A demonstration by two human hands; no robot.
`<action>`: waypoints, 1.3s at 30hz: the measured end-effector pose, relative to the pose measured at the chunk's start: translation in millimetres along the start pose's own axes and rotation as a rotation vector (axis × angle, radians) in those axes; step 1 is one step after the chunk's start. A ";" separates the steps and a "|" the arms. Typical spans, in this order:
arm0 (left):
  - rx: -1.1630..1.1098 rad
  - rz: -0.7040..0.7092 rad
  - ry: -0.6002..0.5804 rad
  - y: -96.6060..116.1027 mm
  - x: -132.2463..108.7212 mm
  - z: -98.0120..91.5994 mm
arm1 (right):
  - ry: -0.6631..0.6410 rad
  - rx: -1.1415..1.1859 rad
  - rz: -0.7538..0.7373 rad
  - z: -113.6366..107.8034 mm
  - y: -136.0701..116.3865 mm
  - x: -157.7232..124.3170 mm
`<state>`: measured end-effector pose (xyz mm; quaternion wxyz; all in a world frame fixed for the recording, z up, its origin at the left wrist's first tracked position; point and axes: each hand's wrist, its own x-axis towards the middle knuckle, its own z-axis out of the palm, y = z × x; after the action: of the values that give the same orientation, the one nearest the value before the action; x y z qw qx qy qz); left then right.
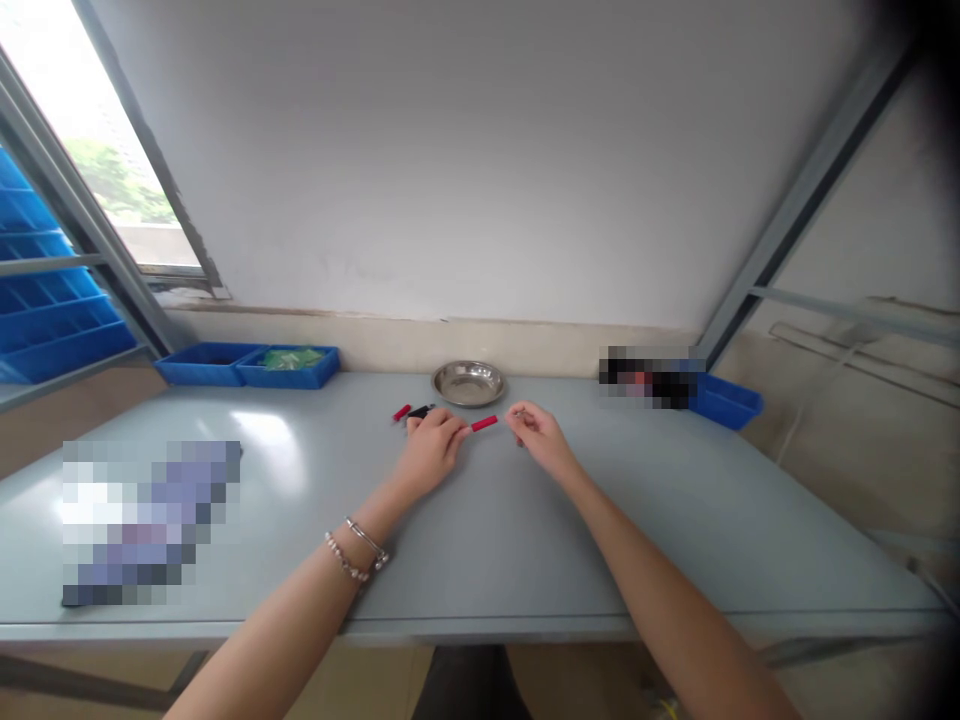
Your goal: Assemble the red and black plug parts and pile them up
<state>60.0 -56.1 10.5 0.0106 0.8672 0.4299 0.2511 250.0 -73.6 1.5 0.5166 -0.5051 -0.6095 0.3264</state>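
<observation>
Your left hand (429, 447) pinching the red tube (484, 424) at one end, your right hand (537, 432) fingers closed just beside its other end, steel dish (469, 382) beyond.

1. A short red tube piece (484, 424) is pinched at its left end by the left hand's fingertips, lying roughly level, tilted slightly up to the right, above the table's far middle.
2. Something small and thin at the right hand's fingertips, too small to tell.
3. A second red piece (402, 412) lies on the table, left of the first, beside a small black part (421, 411).
</observation>
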 end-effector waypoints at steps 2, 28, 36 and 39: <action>0.011 -0.026 0.021 0.4 -0.1 -0.5 | 0.066 -0.066 -0.013 -2.2 2.7 1.0; 0.252 -0.756 -0.025 -77.1 -1.0 -21.9 | 0.022 -0.873 0.112 -1.2 8.6 -5.7; 0.187 -0.732 -0.076 -73.6 -0.4 -20.4 | -0.035 -0.916 0.132 -0.6 11.1 -6.5; 0.164 -0.725 -0.087 -74.4 0.3 -19.1 | -0.042 -0.926 0.125 -0.7 12.5 -6.2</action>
<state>-3.5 -12.7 9.9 0.0474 0.6664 0.7269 0.1589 253.9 -76.1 -11.7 0.2036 -0.7115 -0.6698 0.0605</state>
